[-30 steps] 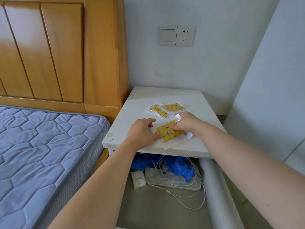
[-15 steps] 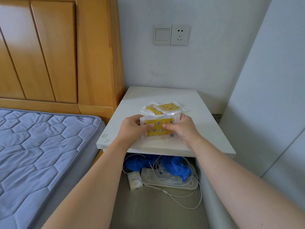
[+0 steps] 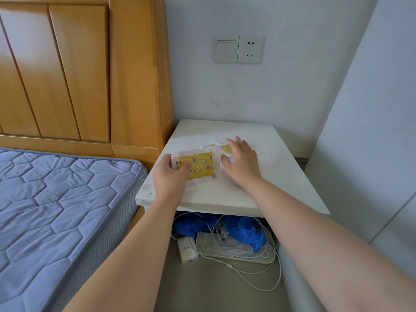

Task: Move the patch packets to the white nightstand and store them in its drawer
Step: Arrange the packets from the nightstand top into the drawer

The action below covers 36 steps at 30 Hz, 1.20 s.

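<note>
Left hand [image 3: 171,179] had a stack [image 3: 199,166] of yellow packets, thumb on top and fingers curled beneath, held just above the near-left part of the nightstand [image 3: 281,172] top. Right hand [image 3: 242,164] was apart from it, fingers straight and spread, laid flat on the loose packets [image 3: 225,147] that lay farther back on the top, to the right of the stack. How many sat under that palm, one could not tell; a yellow corner and some clear wrapper showed at its left edge.

So, the score: every packet in view was already at the nightstand, and the carrying looked done. None was in the drawer [image 3: 213,287] yet. It stood pulled out below the top, holding a blue bag [image 3: 245,230], a white cable [image 3: 247,275] and a flat white unit [image 3: 236,253], with bare floor at its near end.

Left to do, by my reading: gather the loose ones onto the stack, lower the lot into that bare near end, and push the drawer in. These were thin, slippery wrappers, so the stack could fan out if the pinch loosened.
</note>
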Available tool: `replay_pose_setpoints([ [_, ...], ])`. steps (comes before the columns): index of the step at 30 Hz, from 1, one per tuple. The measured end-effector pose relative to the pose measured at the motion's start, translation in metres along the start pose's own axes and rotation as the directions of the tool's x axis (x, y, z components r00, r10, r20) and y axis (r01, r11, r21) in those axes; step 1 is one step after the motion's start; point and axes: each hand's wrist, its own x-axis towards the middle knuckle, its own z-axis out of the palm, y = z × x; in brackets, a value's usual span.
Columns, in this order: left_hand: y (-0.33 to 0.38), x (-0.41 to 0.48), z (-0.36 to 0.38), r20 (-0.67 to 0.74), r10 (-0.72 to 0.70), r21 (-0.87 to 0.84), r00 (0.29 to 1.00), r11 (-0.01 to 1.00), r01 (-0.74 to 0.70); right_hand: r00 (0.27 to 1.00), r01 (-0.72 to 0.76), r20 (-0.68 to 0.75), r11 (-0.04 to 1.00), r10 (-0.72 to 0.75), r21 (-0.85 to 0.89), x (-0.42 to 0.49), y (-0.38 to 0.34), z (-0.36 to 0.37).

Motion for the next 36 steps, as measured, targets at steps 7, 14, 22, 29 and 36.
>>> replay_pose_setpoints([
  [7,0.002,0.0,0.0,0.01,-0.009,0.054,1.0,0.998,0.009,0.964,0.086,0.267,0.965,-0.017,-0.249,-0.006,0.0,-0.003],
  [14,0.002,0.0,0.001,0.025,-0.021,0.066,0.999,0.998,0.019,0.98,0.097,0.178,0.995,-0.093,-0.015,-0.037,0.007,-0.031],
  [22,-0.001,0.004,0.002,0.008,-0.045,0.086,0.999,0.995,0.044,0.869,-0.04,0.475,0.975,0.142,-0.217,0.013,0.02,-0.058],
  [29,0.001,0.003,0.001,-0.107,-0.073,-0.039,0.992,0.997,0.07,0.847,-0.226,0.403,0.921,0.346,-0.316,0.028,0.017,-0.068],
  [36,-0.001,0.002,0.003,-0.114,-0.049,-0.023,0.992,0.999,0.047,0.794,-0.6,0.35,0.731,0.497,0.324,0.046,0.006,-0.061],
])
